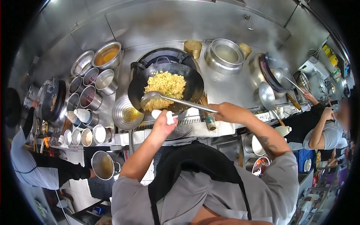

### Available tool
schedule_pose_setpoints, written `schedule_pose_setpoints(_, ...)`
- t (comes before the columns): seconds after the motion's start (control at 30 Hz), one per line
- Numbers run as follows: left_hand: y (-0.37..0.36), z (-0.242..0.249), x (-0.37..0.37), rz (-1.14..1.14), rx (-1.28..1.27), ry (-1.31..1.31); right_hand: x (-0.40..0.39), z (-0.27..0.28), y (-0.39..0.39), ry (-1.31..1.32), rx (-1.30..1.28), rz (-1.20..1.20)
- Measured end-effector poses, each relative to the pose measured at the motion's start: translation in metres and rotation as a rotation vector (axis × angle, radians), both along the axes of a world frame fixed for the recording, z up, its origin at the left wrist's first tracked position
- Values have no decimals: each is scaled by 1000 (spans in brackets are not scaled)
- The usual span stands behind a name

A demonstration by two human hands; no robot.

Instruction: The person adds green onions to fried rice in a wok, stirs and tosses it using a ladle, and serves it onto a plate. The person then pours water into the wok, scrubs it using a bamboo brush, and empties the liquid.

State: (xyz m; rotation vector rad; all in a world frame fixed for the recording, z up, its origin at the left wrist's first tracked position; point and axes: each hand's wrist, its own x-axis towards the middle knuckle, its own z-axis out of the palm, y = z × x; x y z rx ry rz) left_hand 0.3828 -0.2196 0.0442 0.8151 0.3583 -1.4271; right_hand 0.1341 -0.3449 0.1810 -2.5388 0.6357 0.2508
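Note:
A black wok [193, 84] sits on the burner in front of me, with yellow fried rice [167, 85] heaped in it. My right hand [226, 112] is closed around the handle end of a steel ladle [180, 100], whose bowl lies in the wok at the rice's near left edge. At the wok's near rim, my left hand [164, 123] is closed on a folded white cloth [170, 117]. Whether the cloth also grips the rim is hidden by the fingers. A perforated strainer [126, 114] lies just left of the wok, its handle toward me.
Steel pots and seasoning containers [107, 80] crowd the left side, near a bowl of orange liquid [107, 55]. A large pot [225, 56] stands behind right. A bamboo brush [204, 100] is beside the wok. People work on both sides; one ladles at a steaming wok [275, 71].

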Motion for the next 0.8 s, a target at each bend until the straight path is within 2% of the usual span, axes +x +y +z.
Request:
schedule_pose_setpoints(0.03, 6, 24, -7, 15, 28, 56, -9, -8, -15, -100, 74, 105)
schedule_pose_setpoints(0.13, -18, -26, 21, 13, -19, 54, 8, -32, -44, -67, 63, 26)
schedule_pose_setpoints(0.2, -7, -98, 11, 62, -157, 49, 24, -75, -41, -91, -149, -90)
schedule_pose_setpoints(0.23, 10, -110, -6, 19, -61, -129, 33, -83, -46, -106, -267, -143)
schedule_pose_setpoints(0.27, 37, -105, -20, -84, -76, -46, 32, -78, -40, -104, -317, -156)
schedule_pose_setpoints(0.3, 55, -120, -34, -66, -56, -69, 31, -69, -26, -107, -371, -169)
schedule_pose_setpoints(0.33, 69, -108, -37, -168, -97, -23, 31, -61, -20, -109, -421, -183)
schedule_pose_setpoints(0.4, 50, -62, -38, 10, 107, -21, 24, -54, -19, -136, -395, -156)
schedule_pose_setpoints(0.43, 31, -80, -16, -5, -39, 18, 20, -50, -16, -131, -386, -127)
schedule_pose_setpoints(0.47, 7, -77, 6, 11, -82, 48, 18, -40, -16, -134, -389, -98)
schedule_pose_setpoints(0.5, -5, -73, 19, 11, -349, -132, 14, -24, -10, -84, -315, -70)
schedule_pose_setpoints(0.53, -18, -50, 22, 44, -59, 55, 4, -10, -3, -55, -265, -19)
schedule_pose_setpoints(0.63, -1, -3, 8, -66, -11, 59, -19, 15, -11, -41, -133, 103)
schedule_pose_setpoints(0.7, -3, 8, 9, -27, 57, 13, -25, 0, -24, -83, 15, 149)
schedule_pose_setpoints(0.73, -9, 8, 16, 4, 109, 19, -21, -20, -27, -52, -99, 80)
schedule_pose_setpoints(0.77, -21, -23, 33, -31, 0, 98, -6, -46, -34, -21, -222, 13)
schedule_pose_setpoints(0.8, -23, -45, 34, 8, -35, 48, 8, -67, -35, 8, -349, -50)
